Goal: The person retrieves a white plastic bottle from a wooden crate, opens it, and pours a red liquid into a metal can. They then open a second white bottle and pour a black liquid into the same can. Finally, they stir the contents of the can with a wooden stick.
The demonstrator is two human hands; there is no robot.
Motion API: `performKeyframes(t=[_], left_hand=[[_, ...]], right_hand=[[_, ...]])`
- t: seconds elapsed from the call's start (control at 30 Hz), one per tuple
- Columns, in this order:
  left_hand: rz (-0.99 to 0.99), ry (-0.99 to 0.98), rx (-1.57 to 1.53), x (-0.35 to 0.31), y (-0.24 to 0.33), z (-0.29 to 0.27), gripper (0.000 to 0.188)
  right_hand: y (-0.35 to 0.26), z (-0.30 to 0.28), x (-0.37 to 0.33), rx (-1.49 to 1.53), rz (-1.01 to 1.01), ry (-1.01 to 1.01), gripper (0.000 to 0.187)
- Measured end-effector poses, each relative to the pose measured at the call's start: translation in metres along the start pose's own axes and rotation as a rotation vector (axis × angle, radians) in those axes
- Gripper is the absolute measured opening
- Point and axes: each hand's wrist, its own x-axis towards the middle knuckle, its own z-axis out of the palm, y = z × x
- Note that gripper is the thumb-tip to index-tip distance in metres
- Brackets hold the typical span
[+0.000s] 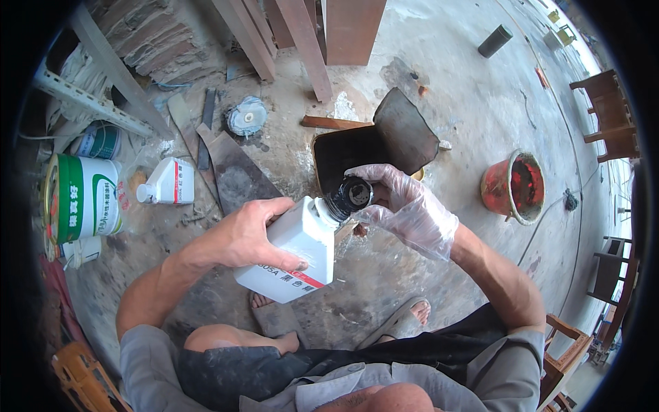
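My bare left hand (250, 233) is wrapped round a white plastic bottle (292, 264) with a red-striped label, held tilted above the floor. The bottle's neck leans to the right, towards my right hand (405, 216), which wears a clear plastic glove. Its fingers grip a small round black cup (350, 194), glossy and dark inside, against the bottle's mouth; whether it is a cap I cannot tell. Just beyond the hands stands a square metal tin (320, 152) with a black inside, its bent lid (406, 130) folded back.
On the left are a green-and-white paint bucket (81, 199) and a second white bottle (167, 182). A red bucket (495, 185) with a coated rim stands to the right. Wooden boards (353, 31) rise at the far side. A cloth-like round roll (246, 117) lies near flat scraps (240, 172).
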Motion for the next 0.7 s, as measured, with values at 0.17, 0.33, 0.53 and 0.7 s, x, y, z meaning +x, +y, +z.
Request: performKeyframes(t=[0.17,0.33,0.53,0.7], left_hand=[[-0.041,-0.017,-0.007,0.002,0.006,-0.003,0.066],[-0.074,-0.037,0.006,0.001,0.011,-0.008,0.066],[-0.090,-0.065,0.053,0.003,0.011,-0.014,0.064],[-0.150,-0.092,0.087,0.004,0.020,-0.019,0.062]], right_hand=[[0.004,-0.002,0.003,-0.023,-0.054,0.011,0.043],[-0.002,-0.005,0.006,-0.102,-0.015,-0.030,0.049],[0.004,-0.002,0.006,-0.024,-0.104,-0.020,0.044],[-0.002,-0.001,0.008,-0.105,-0.075,-0.058,0.050]])
